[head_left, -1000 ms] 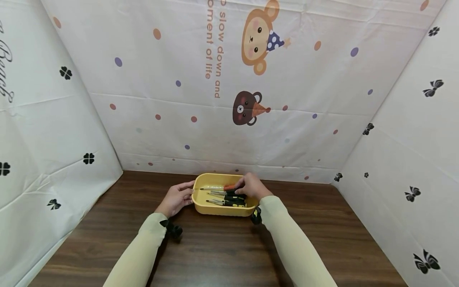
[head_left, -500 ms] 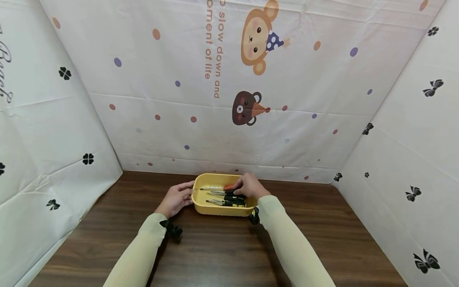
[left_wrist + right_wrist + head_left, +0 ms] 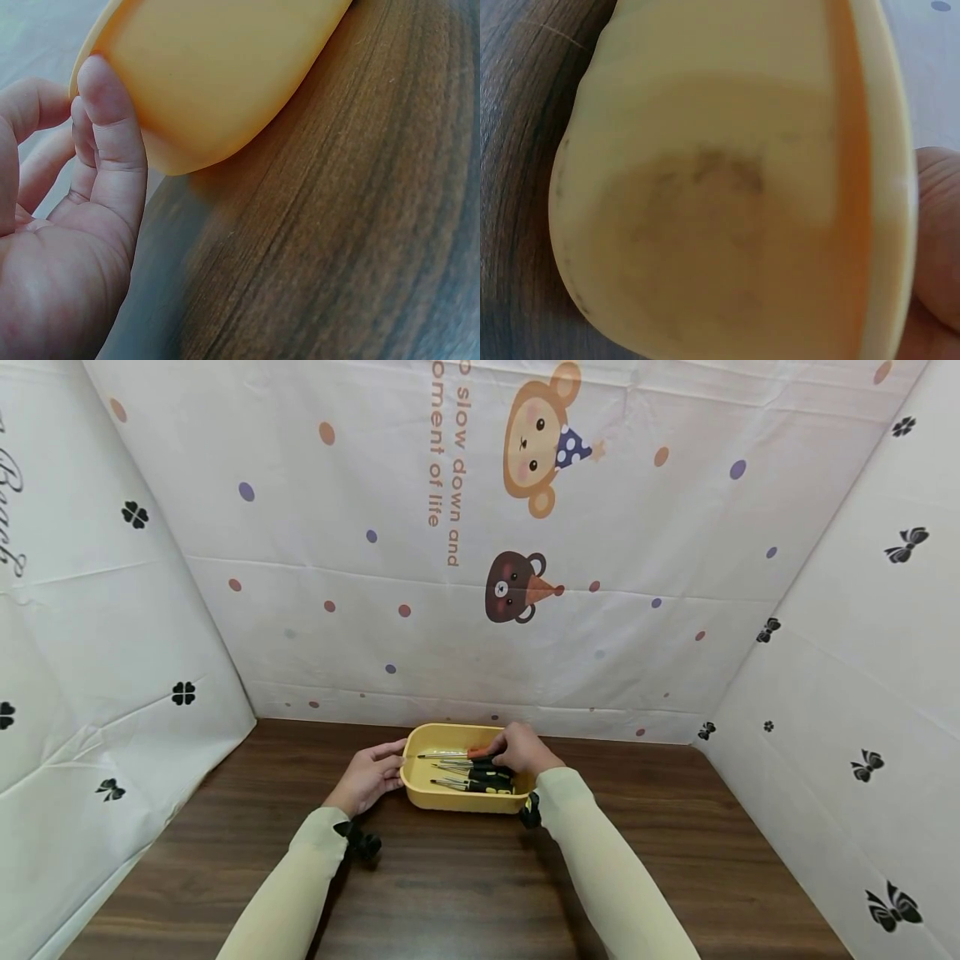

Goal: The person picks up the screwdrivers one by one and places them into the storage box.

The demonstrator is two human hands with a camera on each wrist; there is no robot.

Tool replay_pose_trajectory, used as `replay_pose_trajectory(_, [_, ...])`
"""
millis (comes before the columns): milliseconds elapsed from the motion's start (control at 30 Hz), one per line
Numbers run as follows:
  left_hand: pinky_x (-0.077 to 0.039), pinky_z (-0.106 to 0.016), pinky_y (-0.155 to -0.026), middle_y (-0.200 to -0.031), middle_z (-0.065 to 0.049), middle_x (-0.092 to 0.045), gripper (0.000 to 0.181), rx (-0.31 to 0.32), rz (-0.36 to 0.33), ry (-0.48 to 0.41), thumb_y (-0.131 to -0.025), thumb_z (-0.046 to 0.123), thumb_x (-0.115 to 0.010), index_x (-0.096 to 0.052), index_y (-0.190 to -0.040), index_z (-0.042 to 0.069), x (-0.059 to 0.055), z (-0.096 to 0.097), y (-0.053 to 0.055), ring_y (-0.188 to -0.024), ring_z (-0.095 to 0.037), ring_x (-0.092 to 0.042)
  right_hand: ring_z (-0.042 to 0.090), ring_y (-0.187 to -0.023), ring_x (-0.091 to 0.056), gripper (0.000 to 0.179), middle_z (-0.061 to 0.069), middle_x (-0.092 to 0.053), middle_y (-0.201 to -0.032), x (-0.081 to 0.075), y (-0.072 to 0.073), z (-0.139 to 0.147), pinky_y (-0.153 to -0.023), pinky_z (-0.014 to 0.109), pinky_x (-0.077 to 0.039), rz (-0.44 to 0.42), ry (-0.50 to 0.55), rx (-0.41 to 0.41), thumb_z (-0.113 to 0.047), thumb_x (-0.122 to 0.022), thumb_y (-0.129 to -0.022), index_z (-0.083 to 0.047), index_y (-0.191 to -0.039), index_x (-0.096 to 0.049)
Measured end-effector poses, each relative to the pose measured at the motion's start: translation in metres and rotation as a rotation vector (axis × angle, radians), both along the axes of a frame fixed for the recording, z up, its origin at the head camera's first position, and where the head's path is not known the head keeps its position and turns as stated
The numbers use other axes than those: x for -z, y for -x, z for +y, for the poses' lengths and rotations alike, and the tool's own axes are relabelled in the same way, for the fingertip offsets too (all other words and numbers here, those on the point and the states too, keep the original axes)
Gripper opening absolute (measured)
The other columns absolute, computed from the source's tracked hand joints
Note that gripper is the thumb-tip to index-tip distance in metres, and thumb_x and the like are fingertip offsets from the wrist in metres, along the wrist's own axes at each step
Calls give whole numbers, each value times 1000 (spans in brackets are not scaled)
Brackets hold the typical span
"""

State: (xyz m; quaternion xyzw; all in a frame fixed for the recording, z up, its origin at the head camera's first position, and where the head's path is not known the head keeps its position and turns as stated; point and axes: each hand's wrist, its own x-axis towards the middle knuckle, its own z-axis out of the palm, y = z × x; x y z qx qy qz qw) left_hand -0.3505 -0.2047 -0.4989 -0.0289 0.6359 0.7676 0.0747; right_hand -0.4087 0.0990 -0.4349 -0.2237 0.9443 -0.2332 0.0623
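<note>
A yellow plastic tray [image 3: 461, 802] lies at the back of the table with several screwdrivers in it. My left hand [image 3: 367, 779] rests its fingertips against the tray's left end; in the left wrist view these fingers [image 3: 109, 142] touch the outer wall and rim, only slightly bent. Reaching over the right end, my right hand [image 3: 527, 750] has thumb and fingers around the handle of an orange-handled screwdriver [image 3: 477, 752], whose shaft points left. Nearer me lie screwdrivers with black and yellow handles [image 3: 480, 786], partly under that hand. The tray wall hides the fingertips in the right wrist view.
The brown wooden table [image 3: 465, 885] runs from the tray toward me. A white printed cloth [image 3: 360, 635] stands close behind the tray, with further cloth walls left [image 3: 112, 635] and right [image 3: 840, 693].
My right wrist has shifted very slightly left. Both hands otherwise keep their places, and the tray and screwdrivers stay where they were.
</note>
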Motion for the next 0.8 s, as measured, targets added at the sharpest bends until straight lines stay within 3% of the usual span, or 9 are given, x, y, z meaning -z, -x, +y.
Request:
replay_pose_trajectory(267, [-60,-25,-68,-118,-18,-73,53,-6,-9,-7,-101,7,-61,-49,-152,8,0,0,-1,-78,-12,-70,18,-92,-64,19,4,-74,-108,0,-3,-1,-80,36,-59,-8,3,20,-4,-74,-91,-10,-107,-82])
replay_pose_trajectory(600, [-60,-26,-68,-122,-21,-71,52,-8,-4,9,-101,7,-60,-49,-153,8,-2,0,-2,-78,-13,-70,20,-93,-67,18,6,-75,-109,-1,-6,-2,-82,39,-60,0,-2,43,-5,-73,-92,-9,-108,-81])
replay_pose_trajectory(800, [-60,-26,-68,-121,-20,-71,53,-5,-4,10,-101,7,-61,-49,-152,8,-1,0,-1,-78,-13,-69,20,-89,-67,17,5,-77,-102,-2,-7,-2,-82,38,-60,28,-23,46,-1,-70,-92,-8,-101,-82])
